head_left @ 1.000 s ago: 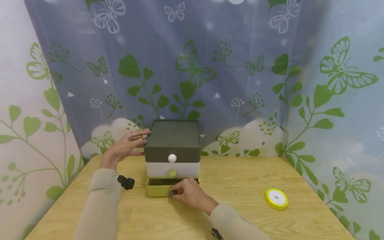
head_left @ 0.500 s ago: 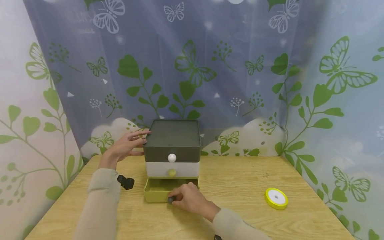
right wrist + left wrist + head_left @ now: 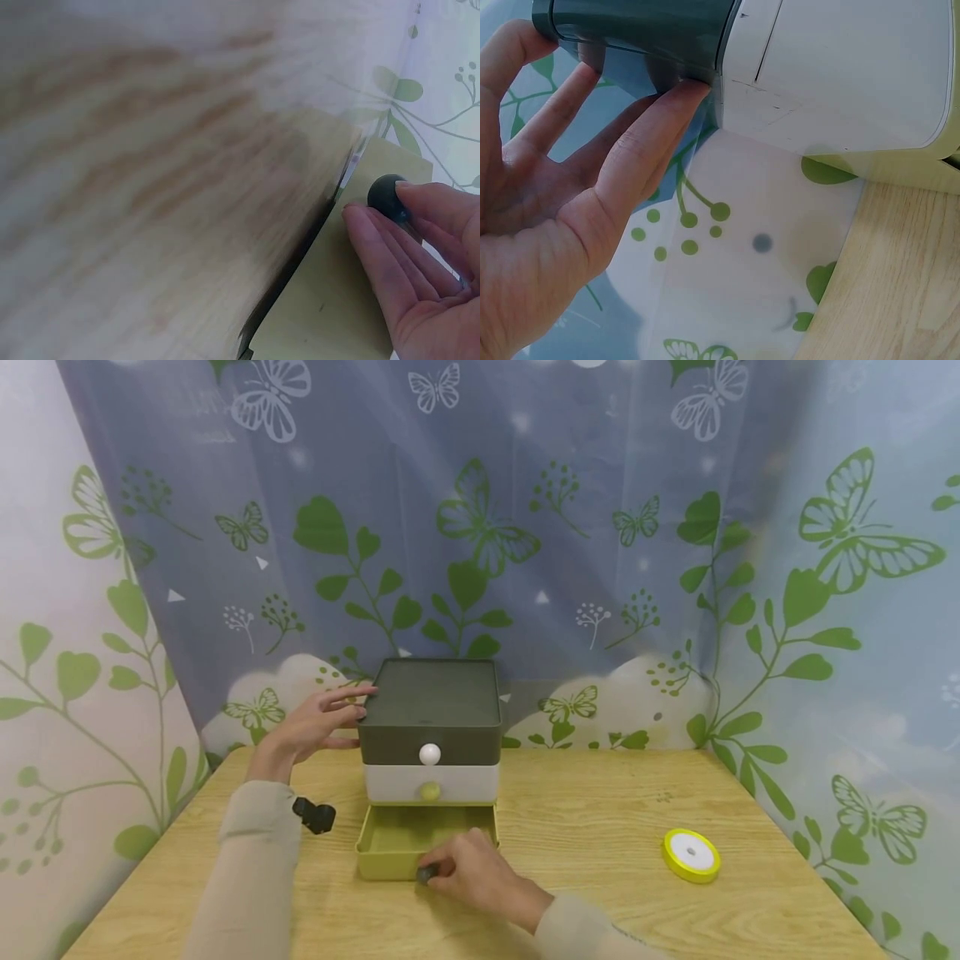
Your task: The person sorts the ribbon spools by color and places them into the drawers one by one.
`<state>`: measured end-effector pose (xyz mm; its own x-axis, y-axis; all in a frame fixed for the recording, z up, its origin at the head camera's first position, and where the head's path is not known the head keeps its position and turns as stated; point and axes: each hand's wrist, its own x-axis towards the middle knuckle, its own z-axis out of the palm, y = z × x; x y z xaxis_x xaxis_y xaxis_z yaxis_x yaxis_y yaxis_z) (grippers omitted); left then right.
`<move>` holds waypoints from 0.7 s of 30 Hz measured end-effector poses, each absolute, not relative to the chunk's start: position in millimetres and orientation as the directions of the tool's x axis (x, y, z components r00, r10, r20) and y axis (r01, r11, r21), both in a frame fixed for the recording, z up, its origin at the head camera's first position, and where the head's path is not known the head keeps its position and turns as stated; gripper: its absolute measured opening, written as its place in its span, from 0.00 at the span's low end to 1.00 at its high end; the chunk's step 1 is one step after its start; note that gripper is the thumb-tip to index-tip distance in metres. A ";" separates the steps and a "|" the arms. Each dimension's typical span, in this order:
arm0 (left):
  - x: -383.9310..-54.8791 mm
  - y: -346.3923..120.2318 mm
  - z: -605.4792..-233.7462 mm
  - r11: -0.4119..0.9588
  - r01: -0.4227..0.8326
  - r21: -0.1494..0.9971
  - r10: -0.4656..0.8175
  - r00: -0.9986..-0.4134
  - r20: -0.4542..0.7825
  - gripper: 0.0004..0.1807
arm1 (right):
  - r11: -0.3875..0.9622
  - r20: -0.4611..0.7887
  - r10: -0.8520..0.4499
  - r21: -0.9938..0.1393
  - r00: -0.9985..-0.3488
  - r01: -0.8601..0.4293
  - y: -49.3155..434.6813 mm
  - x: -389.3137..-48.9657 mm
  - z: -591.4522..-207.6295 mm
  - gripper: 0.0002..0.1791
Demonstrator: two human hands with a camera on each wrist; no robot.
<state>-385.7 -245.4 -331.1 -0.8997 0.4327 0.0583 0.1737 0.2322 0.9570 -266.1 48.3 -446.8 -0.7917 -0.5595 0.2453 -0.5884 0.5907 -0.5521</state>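
Note:
A small three-tier drawer box (image 3: 435,693) stands on the table, its tiers dark green, white and yellow-green from top to bottom. The bottom drawer (image 3: 390,865) is pulled out, and the part of its inside that shows holds nothing. My right hand (image 3: 476,872) pinches that drawer's dark round knob (image 3: 386,196) between thumb and fingers. Against the left side of the top tier rests my left hand (image 3: 318,727), fingers spread and fairly straight; in the left wrist view its fingertips touch the dark green wall (image 3: 645,30).
A yellow-rimmed roll with a white centre (image 3: 691,856) lies on the wooden table (image 3: 600,810) to the right. Printed curtains (image 3: 570,610) hang behind and at both sides. Black wrist cameras, one visible at the left cuff (image 3: 315,816), are worn on the sleeves.
The bottom drawer has slid farther out toward me, my right hand moving with its knob. My left hand has stayed at the box's side.

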 end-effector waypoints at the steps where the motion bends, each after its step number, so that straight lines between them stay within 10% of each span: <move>1: -386.1 -245.5 -331.5 0.232 0.175 0.957 0.434 -0.899 0.059 0.34 | 0.588 0.247 -0.560 -0.554 -0.791 -0.589 48.1 -264.8 -446.6 0.11; 21: -386.7 -246.2 -332.1 0.249 0.167 0.954 0.428 -0.903 0.046 0.33 | 0.576 0.237 -0.594 -0.541 -0.769 -0.612 49.4 -245.3 -447.3 0.11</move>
<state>-386.7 -246.2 -332.1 -0.9027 0.4279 0.0463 0.1671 0.2493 0.9539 -245.3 49.4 -447.3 -0.7685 -0.5944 0.2367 -0.6124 0.5763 -0.5412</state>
